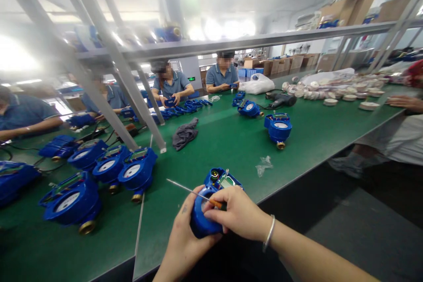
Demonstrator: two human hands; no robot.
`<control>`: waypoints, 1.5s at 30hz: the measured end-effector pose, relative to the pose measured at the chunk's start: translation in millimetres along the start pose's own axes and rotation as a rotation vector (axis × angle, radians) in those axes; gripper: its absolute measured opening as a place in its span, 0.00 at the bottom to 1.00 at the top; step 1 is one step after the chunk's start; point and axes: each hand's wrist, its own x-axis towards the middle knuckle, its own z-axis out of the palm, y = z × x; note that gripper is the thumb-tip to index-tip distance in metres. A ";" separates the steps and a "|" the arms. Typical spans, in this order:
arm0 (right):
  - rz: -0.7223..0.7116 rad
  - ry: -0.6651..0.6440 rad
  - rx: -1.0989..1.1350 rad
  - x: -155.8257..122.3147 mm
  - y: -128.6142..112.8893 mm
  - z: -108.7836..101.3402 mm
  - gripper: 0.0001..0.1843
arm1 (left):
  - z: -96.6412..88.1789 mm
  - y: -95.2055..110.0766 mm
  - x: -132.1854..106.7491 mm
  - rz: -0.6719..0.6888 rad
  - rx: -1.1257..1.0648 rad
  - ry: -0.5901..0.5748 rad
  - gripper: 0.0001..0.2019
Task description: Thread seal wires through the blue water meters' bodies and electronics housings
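While the left hand (185, 233) grips a glossy blue plastic meter (208, 205) at the green worktop's (231, 141) near edge, the right hand (236, 213) pinches a thin metal screwdriver (194, 194); no legible writing.

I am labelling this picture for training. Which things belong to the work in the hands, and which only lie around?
In hand:
- blue water meter, held by left hand
- screwdriver, in right hand

Lying about:
- grey cloth
- clear plastic scrap
- heat gun
- white discs
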 end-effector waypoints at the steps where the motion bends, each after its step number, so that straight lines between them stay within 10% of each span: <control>1: 0.014 -0.042 0.015 0.3 0.2 -3.1 0.03 | -0.9 -0.7 -0.5 -0.007 -0.013 -0.009 0.42; 8: -0.253 -0.107 -0.231 -11.8 8.8 -23.6 0.07 | 2.9 0.7 -7.7 0.048 -0.051 -0.006 0.41; 17: -0.072 -0.031 -0.777 -22.8 -13.2 -5.6 0.07 | 8.4 -1.3 -10.6 0.249 0.197 0.036 0.39; 23: 0.229 0.051 0.275 -6.3 -5.3 8.5 0.05 | 11.9 -8.4 -13.9 0.310 0.217 0.105 0.36; 27: 0.243 0.200 0.507 -1.2 1.3 16.6 0.05 | 7.9 -11.3 -14.3 0.313 0.197 0.085 0.35; 38: 0.119 -0.050 0.180 -20.4 -4.6 -5.2 0.06 | -17.5 -14.9 -3.0 0.195 0.209 -0.051 0.41; 45: -0.185 0.060 -0.674 -36.0 -18.2 -45.2 0.11 | -25.2 -10.3 -1.9 -0.041 -0.054 0.080 0.45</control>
